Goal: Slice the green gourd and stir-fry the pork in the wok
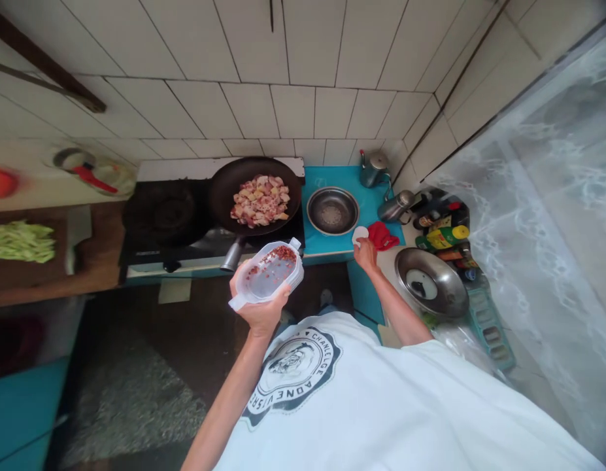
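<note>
plastic container (pixel 268 278) of red flakes cradled in left hand (pixel 261 314), right hand (pixel 365 252) gripping white lid (pixel 359 233)

The black round frying pan (pixel 256 194) with meat pieces (pixel 260 199) in it sits on the dark flat stove (pixel 165 222). At its 3 o'clock stands the round steel bowl (pixel 333 210). At 6 o'clock the left hand (pixel 261 313) carries the clear plastic container (pixel 267 273). The right hand (pixel 365 252) is at 4 o'clock of the bowl, with the small white lid (pixel 359 233) on its fingertips.
</note>
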Demonstrator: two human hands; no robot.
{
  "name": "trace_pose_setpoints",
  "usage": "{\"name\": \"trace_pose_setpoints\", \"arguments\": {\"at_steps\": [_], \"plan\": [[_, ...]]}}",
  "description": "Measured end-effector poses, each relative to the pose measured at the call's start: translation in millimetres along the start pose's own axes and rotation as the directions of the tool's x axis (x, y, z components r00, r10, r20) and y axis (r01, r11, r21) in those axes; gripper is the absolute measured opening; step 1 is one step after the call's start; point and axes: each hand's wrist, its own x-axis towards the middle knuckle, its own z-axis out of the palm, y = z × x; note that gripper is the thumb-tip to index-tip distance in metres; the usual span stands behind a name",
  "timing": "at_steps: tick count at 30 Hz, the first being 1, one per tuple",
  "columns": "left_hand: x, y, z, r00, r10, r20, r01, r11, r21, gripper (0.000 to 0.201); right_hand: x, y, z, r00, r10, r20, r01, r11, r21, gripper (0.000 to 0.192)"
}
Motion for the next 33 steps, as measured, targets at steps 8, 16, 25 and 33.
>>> {"name": "trace_pose_setpoints", "arguments": {"at_steps": [8, 16, 25, 33], "plan": [[-8.8, 23.5, 13.1, 0.999, -0.044, -0.030, 0.047, 0.991, 0.128, 0.087, 42.3, 40.3, 27.5, 0.984, -0.037, 0.175, 0.085, 0.959, -0.272, 0.041], [-7.3, 15.3, 8.4, 0.999, -0.050, -0.003, 0.050, 0.986, 0.157, 0.092, 18.1, 41.3, -24.0, 0.971, -0.039, -0.234, 0.019, 0.996, -0.088, 0.036], [6.6, -31.6, -8.8, 0.974, -0.049, 0.223, 0.069, 0.994, -0.085, 0.099, -125.8, -127.3, -144.0, 0.953, -0.146, -0.264, 0.300, 0.359, 0.884, 0.040], [21.7, -44.6, -44.3, 0.931, 0.055, 0.360, 0.039, 0.967, -0.250, 0.098, -199.7, -247.0, -72.2, 0.970, -0.093, -0.227, 0.244, 0.423, 0.873, 0.041]]}}
